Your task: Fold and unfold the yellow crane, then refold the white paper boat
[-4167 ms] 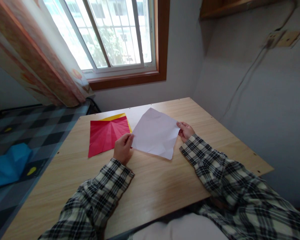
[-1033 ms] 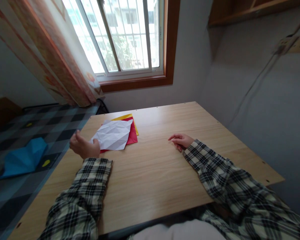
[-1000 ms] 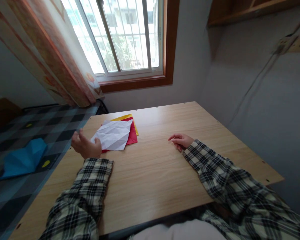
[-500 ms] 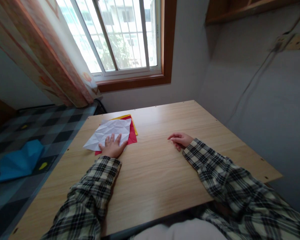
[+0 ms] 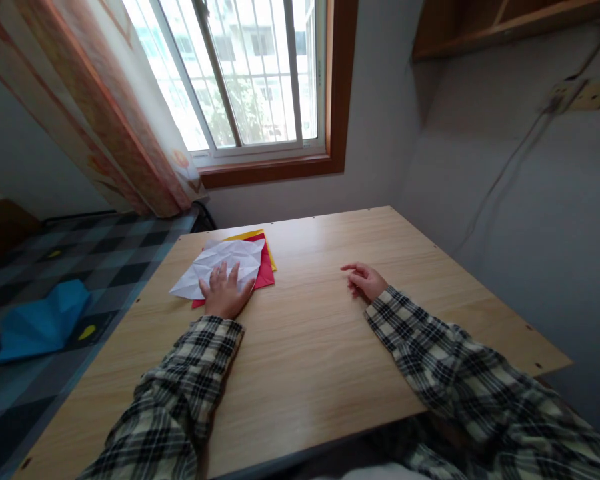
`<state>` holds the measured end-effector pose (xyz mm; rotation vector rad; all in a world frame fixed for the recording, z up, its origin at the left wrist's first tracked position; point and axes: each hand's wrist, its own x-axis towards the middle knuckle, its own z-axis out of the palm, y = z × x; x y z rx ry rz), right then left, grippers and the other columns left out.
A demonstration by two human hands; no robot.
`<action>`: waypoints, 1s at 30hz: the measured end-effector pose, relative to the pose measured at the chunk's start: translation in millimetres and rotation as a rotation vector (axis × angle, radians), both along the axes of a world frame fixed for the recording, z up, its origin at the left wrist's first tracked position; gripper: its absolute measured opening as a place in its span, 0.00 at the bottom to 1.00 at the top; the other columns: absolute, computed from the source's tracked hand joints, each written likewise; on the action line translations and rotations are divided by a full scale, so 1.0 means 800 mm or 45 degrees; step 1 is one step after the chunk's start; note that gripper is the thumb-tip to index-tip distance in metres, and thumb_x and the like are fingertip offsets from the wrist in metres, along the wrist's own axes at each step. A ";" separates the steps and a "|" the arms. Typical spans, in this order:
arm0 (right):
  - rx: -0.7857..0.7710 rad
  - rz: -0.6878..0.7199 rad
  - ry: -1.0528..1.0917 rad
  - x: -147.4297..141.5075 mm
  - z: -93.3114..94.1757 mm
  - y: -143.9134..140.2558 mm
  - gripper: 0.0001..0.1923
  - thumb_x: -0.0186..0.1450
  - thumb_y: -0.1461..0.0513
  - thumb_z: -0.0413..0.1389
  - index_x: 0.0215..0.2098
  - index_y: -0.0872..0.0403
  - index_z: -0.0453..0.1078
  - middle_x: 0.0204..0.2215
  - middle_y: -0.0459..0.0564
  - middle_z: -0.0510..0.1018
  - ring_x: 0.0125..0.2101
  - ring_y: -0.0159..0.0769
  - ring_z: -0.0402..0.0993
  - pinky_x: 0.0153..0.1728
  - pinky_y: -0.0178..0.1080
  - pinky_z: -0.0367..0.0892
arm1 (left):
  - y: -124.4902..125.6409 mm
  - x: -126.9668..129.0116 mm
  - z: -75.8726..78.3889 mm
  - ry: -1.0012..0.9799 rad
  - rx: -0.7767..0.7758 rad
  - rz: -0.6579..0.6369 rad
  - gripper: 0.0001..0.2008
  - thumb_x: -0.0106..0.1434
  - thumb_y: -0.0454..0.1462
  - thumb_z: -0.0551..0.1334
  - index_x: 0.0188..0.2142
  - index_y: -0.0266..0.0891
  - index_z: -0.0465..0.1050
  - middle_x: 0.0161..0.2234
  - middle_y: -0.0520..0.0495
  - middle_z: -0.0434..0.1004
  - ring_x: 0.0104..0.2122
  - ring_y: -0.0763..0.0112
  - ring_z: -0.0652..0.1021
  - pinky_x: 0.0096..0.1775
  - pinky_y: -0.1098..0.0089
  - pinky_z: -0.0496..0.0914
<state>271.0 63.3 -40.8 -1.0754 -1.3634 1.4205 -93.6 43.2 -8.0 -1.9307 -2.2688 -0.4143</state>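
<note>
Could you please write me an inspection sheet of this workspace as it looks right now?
Surface: wooden table, light grain, small holes along its edges.
Job's things: creased white paper on top of a red sheet, which lies on a yellow sheet.
Clutter: nothing seen on the table.
Grip: left hand flat and open on the white paper; right hand loosely open on the bare table, holding nothing.
Cables: a wire runs down the wall from a socket.
Surroundings: barred window, curtain, wooden shelf, checked bedding with a blue paper on it.
</note>
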 end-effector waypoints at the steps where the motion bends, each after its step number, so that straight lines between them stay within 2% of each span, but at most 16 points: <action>1: 0.074 -0.117 -0.028 -0.001 -0.003 0.001 0.23 0.56 0.53 0.58 0.48 0.54 0.67 0.24 0.42 0.71 0.20 0.28 0.68 0.21 0.34 0.71 | -0.004 0.004 0.000 0.023 0.129 -0.057 0.32 0.68 0.52 0.51 0.66 0.40 0.58 0.69 0.35 0.48 0.68 0.47 0.51 0.63 0.38 0.41; 3: 0.242 -0.306 -0.151 -0.002 -0.007 0.003 0.24 0.59 0.54 0.55 0.52 0.53 0.66 0.33 0.48 0.74 0.27 0.33 0.73 0.29 0.40 0.75 | -0.012 0.015 0.001 0.036 0.319 -0.177 0.32 0.66 0.51 0.55 0.66 0.42 0.58 0.70 0.38 0.48 0.68 0.51 0.50 0.65 0.43 0.39; 5: 0.473 -0.416 -0.385 -0.002 -0.008 0.002 0.25 0.60 0.55 0.52 0.55 0.53 0.65 0.42 0.55 0.73 0.38 0.40 0.75 0.40 0.47 0.75 | -0.020 0.032 0.001 0.023 0.419 -0.318 0.31 0.65 0.50 0.57 0.65 0.43 0.59 0.69 0.39 0.49 0.68 0.51 0.51 0.65 0.45 0.39; 7: 0.766 -0.477 -0.700 -0.004 -0.003 -0.004 0.26 0.61 0.56 0.52 0.58 0.53 0.65 0.53 0.60 0.70 0.53 0.49 0.69 0.53 0.55 0.67 | -0.028 0.053 0.002 0.010 0.473 -0.494 0.31 0.65 0.50 0.58 0.65 0.43 0.60 0.69 0.38 0.51 0.68 0.52 0.53 0.66 0.47 0.41; 8: 0.919 -0.506 -0.864 -0.006 0.001 -0.009 0.27 0.62 0.56 0.53 0.59 0.52 0.64 0.58 0.61 0.67 0.59 0.53 0.63 0.59 0.58 0.58 | -0.031 0.063 0.002 0.003 0.495 -0.595 0.31 0.65 0.49 0.58 0.64 0.42 0.60 0.68 0.38 0.53 0.67 0.52 0.54 0.66 0.48 0.43; 10: 1.150 -0.486 -1.136 -0.013 0.011 -0.023 0.29 0.64 0.54 0.53 0.63 0.49 0.62 0.66 0.58 0.58 0.66 0.57 0.49 0.64 0.63 0.42 | -0.035 0.083 0.002 -0.005 0.519 -0.772 0.30 0.66 0.48 0.58 0.64 0.41 0.60 0.68 0.36 0.54 0.67 0.53 0.56 0.66 0.50 0.46; 12: 1.297 -0.393 -1.301 -0.023 0.020 -0.037 0.31 0.66 0.53 0.52 0.66 0.48 0.58 0.69 0.56 0.51 0.68 0.57 0.43 0.65 0.64 0.35 | -0.038 0.098 0.003 -0.026 0.535 -0.853 0.30 0.66 0.47 0.58 0.65 0.42 0.59 0.68 0.37 0.54 0.67 0.53 0.56 0.66 0.50 0.48; 14: 1.386 -0.298 -1.389 -0.033 0.025 -0.046 0.34 0.66 0.50 0.52 0.68 0.48 0.55 0.70 0.57 0.49 0.69 0.55 0.42 0.65 0.63 0.33 | -0.038 0.108 0.003 -0.062 0.518 -0.864 0.32 0.66 0.47 0.58 0.67 0.43 0.55 0.68 0.38 0.52 0.67 0.52 0.55 0.66 0.50 0.50; 18: 1.424 -0.256 -1.466 -0.040 0.024 -0.051 0.38 0.66 0.47 0.52 0.70 0.49 0.50 0.70 0.58 0.49 0.69 0.54 0.41 0.65 0.63 0.32 | -0.037 0.112 -0.006 -0.071 0.349 -0.891 0.37 0.67 0.50 0.57 0.70 0.41 0.47 0.70 0.37 0.46 0.69 0.52 0.51 0.66 0.49 0.49; 23: 1.363 -0.239 -1.474 -0.038 0.010 -0.048 0.40 0.66 0.45 0.51 0.71 0.51 0.46 0.71 0.60 0.46 0.70 0.52 0.39 0.65 0.62 0.34 | -0.035 0.114 -0.019 0.074 -0.124 -0.988 0.31 0.68 0.56 0.51 0.66 0.48 0.58 0.67 0.40 0.57 0.66 0.50 0.59 0.63 0.46 0.52; 27: 1.246 -0.106 -1.479 -0.042 -0.003 -0.046 0.41 0.66 0.45 0.50 0.71 0.51 0.44 0.71 0.60 0.44 0.70 0.53 0.40 0.64 0.64 0.36 | -0.035 0.118 -0.018 0.102 -0.200 -0.954 0.30 0.69 0.55 0.49 0.66 0.48 0.59 0.68 0.41 0.56 0.67 0.50 0.57 0.63 0.45 0.51; 30: 1.047 -0.043 -1.486 -0.047 -0.008 -0.042 0.42 0.66 0.45 0.50 0.72 0.50 0.42 0.70 0.60 0.48 0.68 0.55 0.47 0.63 0.66 0.40 | -0.035 0.118 -0.016 0.083 -0.194 -0.963 0.29 0.69 0.54 0.49 0.65 0.47 0.60 0.67 0.41 0.56 0.66 0.50 0.58 0.63 0.44 0.51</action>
